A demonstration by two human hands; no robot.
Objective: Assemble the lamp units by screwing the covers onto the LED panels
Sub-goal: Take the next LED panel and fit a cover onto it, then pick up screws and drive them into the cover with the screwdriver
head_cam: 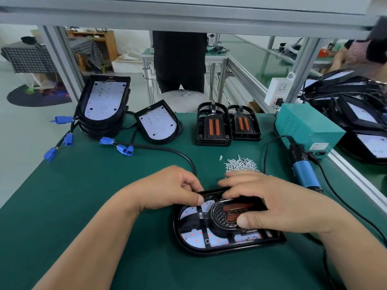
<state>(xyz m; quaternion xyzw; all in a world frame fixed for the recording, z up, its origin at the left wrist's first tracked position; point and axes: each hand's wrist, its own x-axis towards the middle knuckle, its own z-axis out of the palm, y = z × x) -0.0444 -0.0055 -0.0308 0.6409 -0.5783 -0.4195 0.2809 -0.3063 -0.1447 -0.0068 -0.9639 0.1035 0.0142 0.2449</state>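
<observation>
1. While both hands settle a cover (219,216) onto an LED panel (189,246) at five o'clock on the green mat (104,195), fastening appears not yet begun.
2. Left hand (173,189): fingers curled, pinching the cover's rim at ten o'clock, probably to line up the screw holes.
3. Right hand (272,208): spread across the raised centre, thumb at six o'clock, fingers at twelve, gripping to steady it.
4. Loose screws (240,164) lie just beyond at twelve o'clock, and an electric screwdriver (305,174) at two o'clock, both handy for fastening.
5. Spare covers (213,126) wait farther back at twelve; stacked panels (104,105) at ten.
</observation>
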